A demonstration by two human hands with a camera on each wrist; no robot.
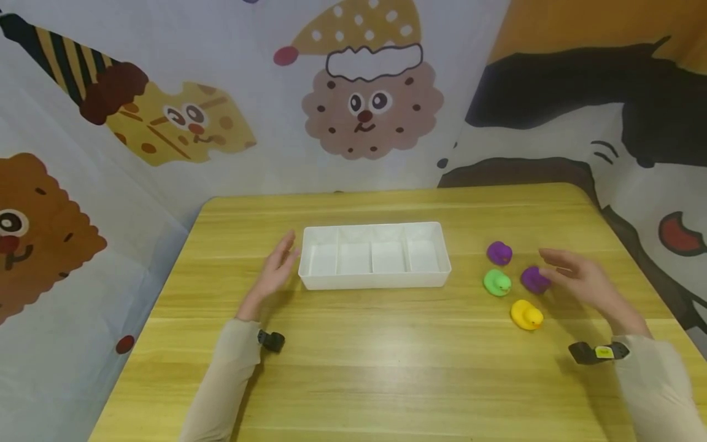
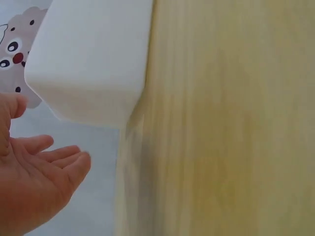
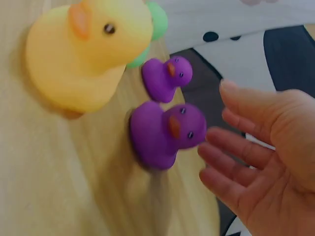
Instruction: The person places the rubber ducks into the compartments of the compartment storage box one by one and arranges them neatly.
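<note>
Purple, green and yellow ducks [image 1: 533, 280] sit near the counter's [image 1: 386, 368] right edge, by the right hand [image 1: 588, 282]; a white box [image 1: 375, 282] by the left hand [image 1: 274, 270]. Both hands' loose fingers [image 3: 241, 146] hold nothing.

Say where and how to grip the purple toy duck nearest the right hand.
Grip that purple toy duck by its rounded body below the head, probably with the right hand from the right. It sits upright, its body broader than its head; the green toy duck stands to its left, the yellow toy duck on its near side, leaving the right freer.
</note>
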